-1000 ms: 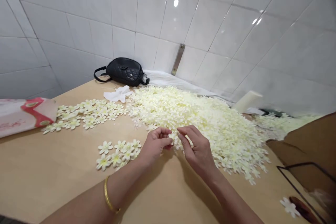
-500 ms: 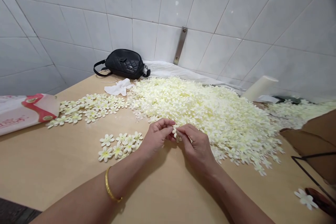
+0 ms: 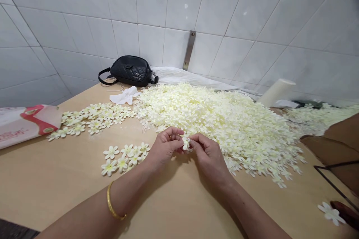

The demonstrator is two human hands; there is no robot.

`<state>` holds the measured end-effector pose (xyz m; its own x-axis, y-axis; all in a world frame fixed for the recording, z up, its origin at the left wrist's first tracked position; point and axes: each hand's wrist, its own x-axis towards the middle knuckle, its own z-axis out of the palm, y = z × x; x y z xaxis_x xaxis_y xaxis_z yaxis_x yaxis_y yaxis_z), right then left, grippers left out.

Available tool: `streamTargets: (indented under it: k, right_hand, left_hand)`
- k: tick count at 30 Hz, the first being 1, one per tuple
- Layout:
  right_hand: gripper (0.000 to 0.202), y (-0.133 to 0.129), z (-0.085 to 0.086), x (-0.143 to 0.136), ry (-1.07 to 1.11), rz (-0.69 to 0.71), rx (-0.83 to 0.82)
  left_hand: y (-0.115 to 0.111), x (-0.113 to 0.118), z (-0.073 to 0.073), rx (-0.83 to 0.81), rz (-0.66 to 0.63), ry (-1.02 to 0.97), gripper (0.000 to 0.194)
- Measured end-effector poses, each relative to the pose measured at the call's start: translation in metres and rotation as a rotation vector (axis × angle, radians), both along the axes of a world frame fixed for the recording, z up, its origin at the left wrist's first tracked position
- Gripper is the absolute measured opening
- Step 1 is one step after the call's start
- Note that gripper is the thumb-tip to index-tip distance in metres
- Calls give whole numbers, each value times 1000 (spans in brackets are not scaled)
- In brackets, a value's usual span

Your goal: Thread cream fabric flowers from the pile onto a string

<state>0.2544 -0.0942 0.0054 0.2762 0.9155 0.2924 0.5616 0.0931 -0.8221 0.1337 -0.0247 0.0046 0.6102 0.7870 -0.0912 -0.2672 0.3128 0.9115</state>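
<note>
Between my two hands is a small white artificial flower (image 3: pixel 186 143) with a yellowish centre. My left hand (image 3: pixel 166 145), with a gold bangle on its wrist, pinches the flower's left side between thumb and fingers. On the other side, my right hand (image 3: pixel 208 154) grips its edge with thumb and forefinger. Just behind my hands rises a big heap of pale yellow-white flowers (image 3: pixel 213 115). Left of my left forearm lies a small group of flowers (image 3: pixel 123 158), set out face up on the wooden table (image 3: pixel 70 186).
Farther left, more flowers (image 3: pixel 95 117) lie beside a red-and-white bag (image 3: pixel 28 125). A black quilted bag (image 3: pixel 131 70) and a crumpled white tissue (image 3: pixel 125 95) sit at the back. To the right are a white roll (image 3: pixel 276 92), brown cardboard (image 3: pixel 336 149) and a single flower (image 3: pixel 331 213).
The flower between my fingers has turned and shows more of its face. Both hands stay close together; the whole view has shifted slightly.
</note>
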Motion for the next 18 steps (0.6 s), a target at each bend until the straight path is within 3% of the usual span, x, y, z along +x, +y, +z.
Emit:
streamTargets:
  k: [6, 10, 16, 18]
  right_hand:
    - [17, 2, 2, 4, 257, -6, -6]
    - [18, 3, 11, 17, 347, -127, 99]
    - [19, 6, 36, 73, -167, -491, 277]
    - [19, 11, 40, 95, -232, -558, 295]
  left_hand:
    - [-2, 0, 8, -19, 31, 5, 18]
    - [-2, 0, 11, -21, 68, -3, 16]
    - [-1, 1, 7, -28, 91, 3, 14]
    - [1, 1, 4, -36, 83, 2, 15]
